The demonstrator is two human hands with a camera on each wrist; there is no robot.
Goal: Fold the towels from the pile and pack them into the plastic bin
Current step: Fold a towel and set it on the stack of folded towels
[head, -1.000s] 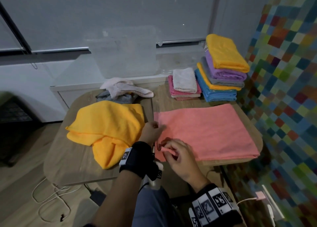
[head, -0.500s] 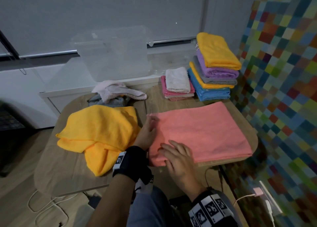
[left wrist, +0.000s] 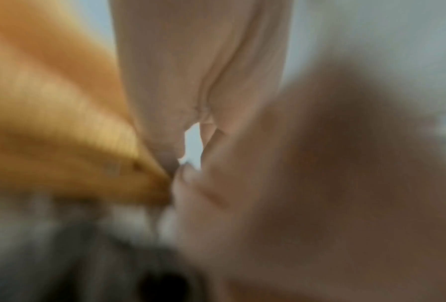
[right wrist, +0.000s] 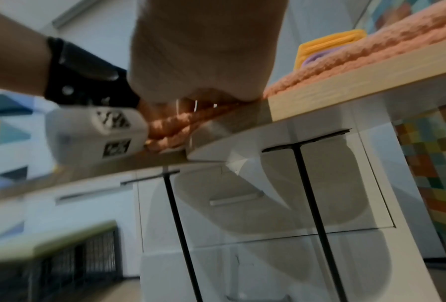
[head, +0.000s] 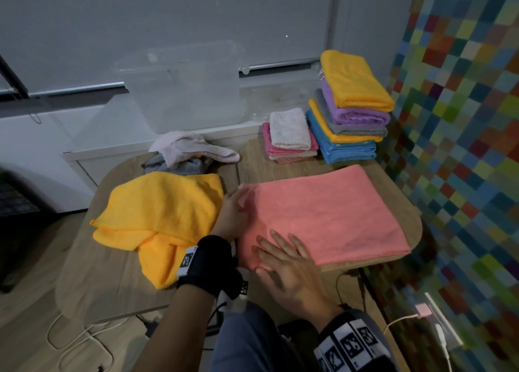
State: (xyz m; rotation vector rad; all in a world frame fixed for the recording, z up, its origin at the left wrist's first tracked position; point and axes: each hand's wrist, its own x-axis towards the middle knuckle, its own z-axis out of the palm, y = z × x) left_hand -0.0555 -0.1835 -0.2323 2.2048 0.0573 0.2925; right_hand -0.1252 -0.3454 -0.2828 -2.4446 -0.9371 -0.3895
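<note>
Flat hands (head: 292, 267) on fuzzy rectangular pink towel (head: 331, 217), wooden table (head: 112, 281)

Your colours on the table
Under your palms, salmon-pink towel (head: 323, 211); left of them, crumpled yellow towel (head: 157, 214); beyond, clear bin (head: 182, 96).

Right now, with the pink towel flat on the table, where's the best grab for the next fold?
Probably the pink towel at its two left-end corners, coming from the left. That short edge lies free under the left hand and right hand, both flat on it. The far right end runs to the table edge, so lifting left and carrying it rightward suits the flat rectangle.
</note>
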